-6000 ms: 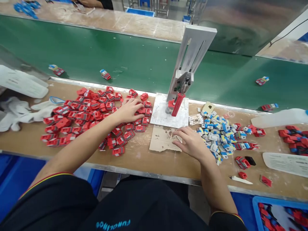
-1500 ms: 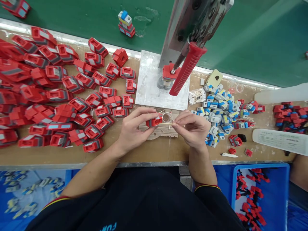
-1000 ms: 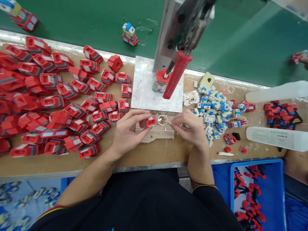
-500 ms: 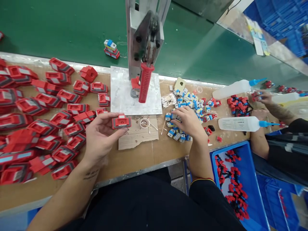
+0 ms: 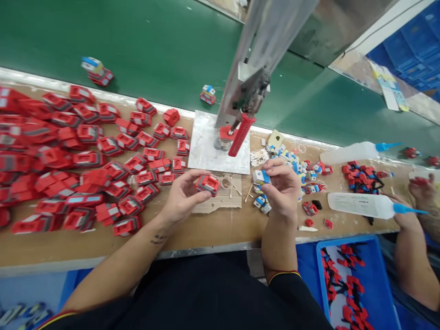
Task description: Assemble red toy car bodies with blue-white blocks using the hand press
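Two hands in use, one block each. Left hand [image 5: 180, 198] had thumb and fingers narrowed on one red block [image 5: 208, 184], above the card's [image 5: 225, 201] left side. Right hand [image 5: 283, 189] pinched one white-blue block [image 5: 261, 177], right of the card; the blocks were apart. One ring [image 5: 227, 182] and two swabs [image 5: 230, 191] were on the card; a third swab [image 5: 248, 193] lay just beside. One press [image 5: 242, 135] on one metal plate [image 5: 209, 158]. Two bottles [image 5: 360, 205], blue-tipped, to the right. Two stacked pieces [image 5: 208, 94] on the green belt [image 5: 154, 59], left of the press. Red pile [image 5: 57, 158] and white-blue pile [image 5: 292, 160] too crowded to count. One blue tray [image 5: 375, 270] lower right.

Versus half a second earlier: right hand was at the white-blue pile, no block visible in it; now it had one. Left kept its red block, now turned.
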`<state>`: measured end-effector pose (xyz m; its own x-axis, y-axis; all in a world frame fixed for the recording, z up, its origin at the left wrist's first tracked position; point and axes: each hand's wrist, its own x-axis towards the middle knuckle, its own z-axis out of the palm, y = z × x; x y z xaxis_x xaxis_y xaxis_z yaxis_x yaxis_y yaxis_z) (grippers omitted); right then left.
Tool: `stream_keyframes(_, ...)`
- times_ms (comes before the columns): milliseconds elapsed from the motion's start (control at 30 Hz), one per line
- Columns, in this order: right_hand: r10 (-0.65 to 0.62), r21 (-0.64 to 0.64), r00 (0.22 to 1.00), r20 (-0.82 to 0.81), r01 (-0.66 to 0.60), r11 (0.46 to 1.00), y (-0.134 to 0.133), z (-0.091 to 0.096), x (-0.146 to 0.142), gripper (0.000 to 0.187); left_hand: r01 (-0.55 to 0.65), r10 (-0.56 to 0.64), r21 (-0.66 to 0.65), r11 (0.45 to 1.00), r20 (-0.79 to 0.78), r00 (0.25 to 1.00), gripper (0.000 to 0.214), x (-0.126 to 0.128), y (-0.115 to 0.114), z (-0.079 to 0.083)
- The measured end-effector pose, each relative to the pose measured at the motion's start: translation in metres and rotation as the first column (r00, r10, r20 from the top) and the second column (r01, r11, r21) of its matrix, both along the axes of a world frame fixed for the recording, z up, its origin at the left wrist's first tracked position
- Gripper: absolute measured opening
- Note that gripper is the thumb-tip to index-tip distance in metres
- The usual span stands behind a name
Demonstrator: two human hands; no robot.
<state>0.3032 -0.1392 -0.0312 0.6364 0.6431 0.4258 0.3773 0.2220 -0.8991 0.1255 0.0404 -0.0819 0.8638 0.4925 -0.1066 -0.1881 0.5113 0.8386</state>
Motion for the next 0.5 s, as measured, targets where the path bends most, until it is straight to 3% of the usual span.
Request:
stream_keyframes(100,0.077,0.050,0.963,-0.258,-0.066,0.997,0.021,-0.010,-0.018,0.034,0.047,-0.045,-0.067,0.997,0.039,0.998,0.048,-0.001,-0.002,0.000)
stream_keyframes(200,0.144,0.069,0.912,-0.385,-0.127,0.989,0.030,-0.017,-0.033,0.039,0.052,-0.047,-0.101,0.994,0.055,0.997,0.051,-0.001,-0.004,0.000)
stream_keyframes(400,0.101,0.019,0.912,-0.397,-0.101,0.995,0.029,-0.020,-0.043,0.041,0.079,-0.069,-0.104,0.991,0.093,0.993,0.052,0.000,-0.007,-0.001)
stream_keyframes(500,0.117,0.012,0.929,-0.350,-0.120,0.993,0.027,-0.021,-0.043,0.033,0.094,-0.083,-0.090,0.992,0.119,0.989,0.049,0.000,-0.007,-0.002)
